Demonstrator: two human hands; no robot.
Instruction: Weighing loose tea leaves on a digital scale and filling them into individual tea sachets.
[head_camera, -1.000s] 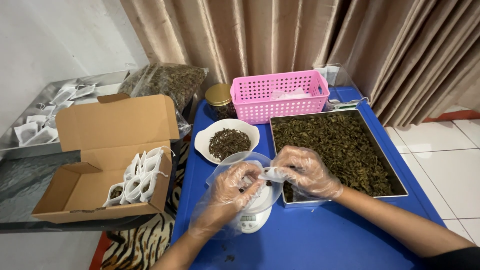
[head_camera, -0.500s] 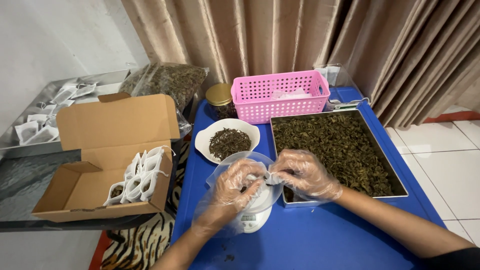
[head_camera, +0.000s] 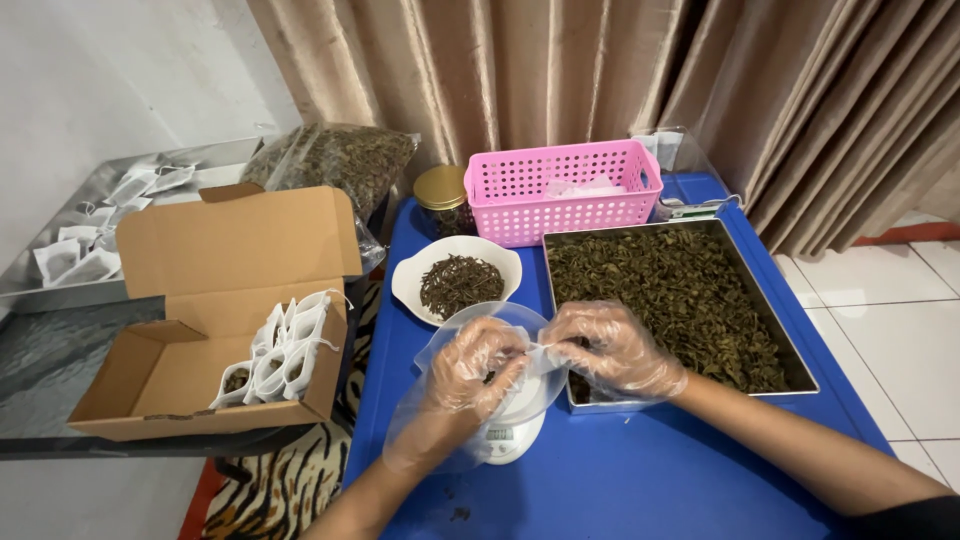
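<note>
Head view: my left hand (head_camera: 478, 365) and right hand (head_camera: 612, 347), both in thin clear gloves, meet just above the small white scale (head_camera: 508, 432), which I take as my landmark. Between them my fingertips pinch a small white tea bag (head_camera: 533, 350), the left hand's fingers curled around one end and the right's closed on the other; how much lies in the bag I cannot tell. A clear plastic bowl (head_camera: 470, 325) sits on the scale, mostly hidden under my hands.

The scale stands on the blue table (head_camera: 640, 480), whose near stretch, in front of the scale, lies open apart from a few crumbs.

Right of the scale, touching my right hand, a metal tray (head_camera: 795, 362) holds loose dried leaves. Left of the scale, past the table's edge, an open cardboard box (head_camera: 200, 330) holds a cluster of filled white bags.

Just behind the scale a white dish (head_camera: 410, 275) carries dark dried strands. Further behind stand a gold-lidded jar (head_camera: 439, 190) and a pink basket (head_camera: 560, 190) with white bags inside. Far left of it, a clear sack of leaves (head_camera: 330, 160) leans against the curtain.
</note>
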